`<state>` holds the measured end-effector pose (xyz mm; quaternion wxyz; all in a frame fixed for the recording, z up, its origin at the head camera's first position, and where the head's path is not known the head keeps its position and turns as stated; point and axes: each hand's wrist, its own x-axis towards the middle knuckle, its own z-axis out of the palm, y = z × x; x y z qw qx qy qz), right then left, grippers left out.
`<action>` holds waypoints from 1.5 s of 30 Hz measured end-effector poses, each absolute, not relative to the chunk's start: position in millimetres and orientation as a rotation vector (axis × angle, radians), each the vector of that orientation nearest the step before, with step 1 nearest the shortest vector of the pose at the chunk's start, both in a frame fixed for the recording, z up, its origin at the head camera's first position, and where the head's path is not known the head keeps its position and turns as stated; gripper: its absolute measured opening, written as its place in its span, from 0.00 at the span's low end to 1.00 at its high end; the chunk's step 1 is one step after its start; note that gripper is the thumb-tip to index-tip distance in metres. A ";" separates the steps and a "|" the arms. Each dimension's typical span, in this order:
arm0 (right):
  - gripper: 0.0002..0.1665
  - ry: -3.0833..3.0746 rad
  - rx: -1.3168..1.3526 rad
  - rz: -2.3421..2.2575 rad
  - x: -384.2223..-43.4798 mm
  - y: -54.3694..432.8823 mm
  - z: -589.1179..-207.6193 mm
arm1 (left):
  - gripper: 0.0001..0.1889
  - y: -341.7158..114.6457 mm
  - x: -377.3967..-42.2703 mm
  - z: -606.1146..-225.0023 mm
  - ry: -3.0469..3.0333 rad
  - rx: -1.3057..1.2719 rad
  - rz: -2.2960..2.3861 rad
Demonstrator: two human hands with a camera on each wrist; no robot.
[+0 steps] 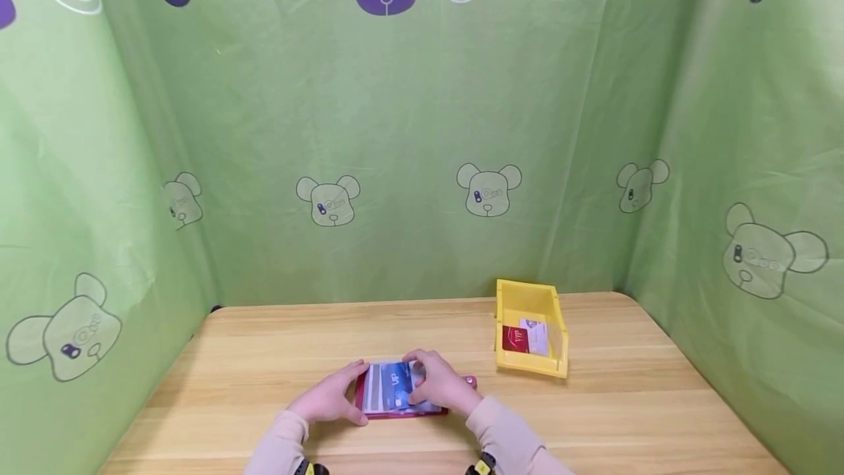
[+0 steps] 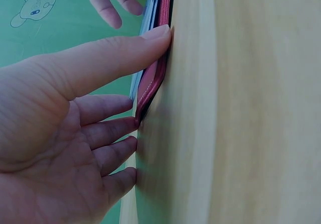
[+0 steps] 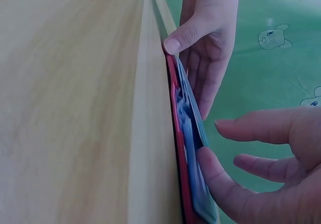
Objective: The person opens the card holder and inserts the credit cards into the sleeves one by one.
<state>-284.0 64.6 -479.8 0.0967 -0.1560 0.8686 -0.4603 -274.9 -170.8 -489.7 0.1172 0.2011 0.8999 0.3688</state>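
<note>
A red card wallet [image 1: 435, 412] lies opened out on the wooden table, clear sleeves fanned slightly up from its cover. Among the sleeves shows a blue card [image 1: 397, 385] with white lettering. My left hand [image 1: 332, 394] holds the wallet's left end, thumb on the near edge and fingers along the far side. Over the wallet's right part is my right hand [image 1: 440, 381]. Its thumb [image 3: 213, 166] touches the sleeves' edge in the right wrist view, while the index finger [image 3: 256, 127] stays apart from them.
A yellow bin [image 1: 563, 336] stands at the back right, with a red card [image 1: 515, 339] and a white card [image 1: 538, 337] inside. A wallet strap with a snap [image 1: 470, 381] sticks out beside my right hand. Green printed curtains [image 1: 409, 108] enclose the table [image 1: 626, 402].
</note>
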 end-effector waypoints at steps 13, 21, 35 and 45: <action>0.34 2.555 -0.409 -1.421 -284.2 62.9 -481.3 | 0.51 -170.7 -273.5 -489.6 2.639 0.597 1.083; 0.33 2.493 -0.354 -1.496 -285.4 61.9 -483.9 | 0.51 -171.7 -274.0 -490.1 2.626 0.603 1.096; 0.32 2.330 -0.277 -1.682 -287.5 60.4 -488.1 | 0.51 -171.2 -275.8 -492.4 2.626 0.609 1.099; 0.30 2.316 -0.211 -1.679 -292.2 55.1 -487.6 | 0.50 -171.1 -275.8 -491.5 2.624 0.605 1.097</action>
